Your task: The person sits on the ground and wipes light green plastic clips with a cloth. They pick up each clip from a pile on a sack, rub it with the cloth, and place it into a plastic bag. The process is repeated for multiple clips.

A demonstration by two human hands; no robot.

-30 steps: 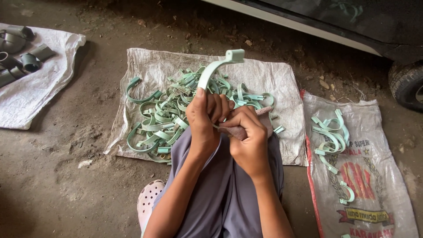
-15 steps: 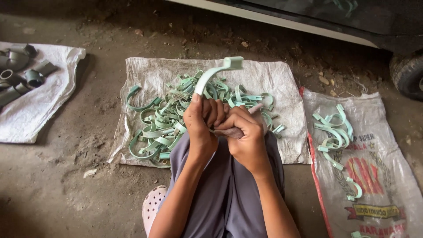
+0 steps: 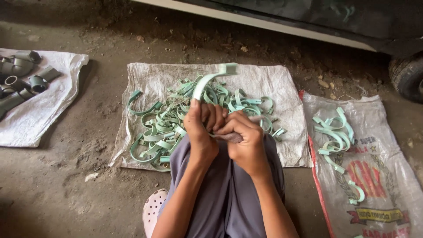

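My left hand [image 3: 201,128] grips the lower end of a curved pale green plastic clamp [image 3: 210,79] that arcs up above my fingers. My right hand [image 3: 243,137] is pressed against the left one, closed around a small dark tool [image 3: 229,137] whose tip is hidden between my hands. Both hands rest over my knees in grey trousers [image 3: 229,194]. Just beyond them lies a heap of the same green clamps [image 3: 163,128] on a white woven sack [image 3: 273,88].
A printed sack [image 3: 374,176] at the right carries a few separate green clamps [image 3: 335,132]. A white cloth [image 3: 39,105] at the far left holds grey pipe fittings [image 3: 22,79]. A vehicle's sill and tyre [image 3: 407,77] run along the top. Dirt floor all around.
The view has shifted slightly downward. My hands stay together on the clamp, with only small movement of the fingers.
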